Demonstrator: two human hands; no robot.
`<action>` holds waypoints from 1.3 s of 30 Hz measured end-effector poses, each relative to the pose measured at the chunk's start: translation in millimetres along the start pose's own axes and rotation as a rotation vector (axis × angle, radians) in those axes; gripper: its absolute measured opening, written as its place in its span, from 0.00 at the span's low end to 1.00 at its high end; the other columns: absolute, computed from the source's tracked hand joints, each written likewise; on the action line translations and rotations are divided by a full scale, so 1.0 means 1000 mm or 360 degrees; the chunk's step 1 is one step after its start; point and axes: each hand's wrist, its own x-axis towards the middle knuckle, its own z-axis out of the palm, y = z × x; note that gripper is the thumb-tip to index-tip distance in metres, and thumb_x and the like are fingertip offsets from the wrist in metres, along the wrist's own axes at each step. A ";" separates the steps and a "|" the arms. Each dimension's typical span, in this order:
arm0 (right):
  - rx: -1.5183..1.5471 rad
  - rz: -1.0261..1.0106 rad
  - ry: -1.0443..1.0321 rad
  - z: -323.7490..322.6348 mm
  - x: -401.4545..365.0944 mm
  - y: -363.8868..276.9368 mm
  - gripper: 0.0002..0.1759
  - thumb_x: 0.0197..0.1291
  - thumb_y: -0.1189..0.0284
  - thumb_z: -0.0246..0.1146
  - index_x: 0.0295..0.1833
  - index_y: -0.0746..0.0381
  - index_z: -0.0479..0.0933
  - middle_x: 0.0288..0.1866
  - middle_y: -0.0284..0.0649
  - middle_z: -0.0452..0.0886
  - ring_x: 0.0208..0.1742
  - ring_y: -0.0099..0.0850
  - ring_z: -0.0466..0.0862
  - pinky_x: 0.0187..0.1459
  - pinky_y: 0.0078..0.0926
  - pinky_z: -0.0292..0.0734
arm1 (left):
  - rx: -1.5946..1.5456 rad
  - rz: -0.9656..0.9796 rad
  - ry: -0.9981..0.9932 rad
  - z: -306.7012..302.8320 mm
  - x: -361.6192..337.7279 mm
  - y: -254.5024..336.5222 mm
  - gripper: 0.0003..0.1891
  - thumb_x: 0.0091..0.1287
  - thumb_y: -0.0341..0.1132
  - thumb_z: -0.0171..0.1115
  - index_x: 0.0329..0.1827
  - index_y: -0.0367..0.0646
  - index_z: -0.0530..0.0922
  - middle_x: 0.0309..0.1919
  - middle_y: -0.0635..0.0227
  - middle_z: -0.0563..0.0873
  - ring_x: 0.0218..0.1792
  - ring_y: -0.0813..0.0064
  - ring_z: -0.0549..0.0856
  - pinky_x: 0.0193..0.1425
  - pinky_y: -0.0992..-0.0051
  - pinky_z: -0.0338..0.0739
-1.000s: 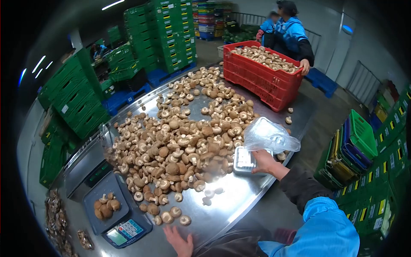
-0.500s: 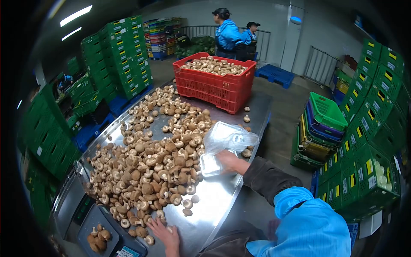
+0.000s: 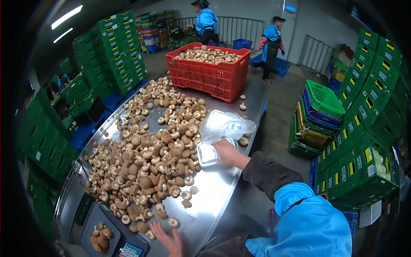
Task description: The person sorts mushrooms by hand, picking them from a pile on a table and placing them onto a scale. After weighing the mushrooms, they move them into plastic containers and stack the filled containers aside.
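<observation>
My left hand (image 3: 166,240) is open at the table's near edge, fingers spread, close to a few loose shiitake mushrooms. One mushroom (image 3: 173,222) lies cap-down just beyond its fingertips. On the right, my right hand (image 3: 227,153) is closed on a clear plastic tray (image 3: 208,155), its fingertips partly hidden. The tray lies against a clear plastic bag (image 3: 227,124) with more trays showing through. A broad heap of shiitake mushrooms (image 3: 145,171) covers the left and middle of the metal table (image 3: 214,201).
A digital scale (image 3: 92,233) bearing several mushrooms (image 3: 100,237) stands at lower left. At the table's far end sits a red crate (image 3: 205,79) full of mushrooms. Green crates (image 3: 372,98) are stacked on both sides. Two people (image 3: 206,21) in blue are behind.
The mushroom at my left hand now lies apart, past the fingertips. My right hand stays at the tray. The two people behind have moved apart, and the view has shifted slightly.
</observation>
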 end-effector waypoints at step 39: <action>0.1636 0.1127 -0.1063 0.076 -0.101 -0.095 0.27 0.61 0.78 0.52 0.67 0.66 0.68 0.29 0.41 0.83 0.16 0.23 0.74 0.19 0.24 0.71 | -0.2386 -0.2216 -0.0880 0.083 0.005 0.020 0.18 0.71 0.21 0.49 0.62 0.29 0.63 0.49 0.40 0.81 0.34 0.64 0.84 0.38 0.73 0.84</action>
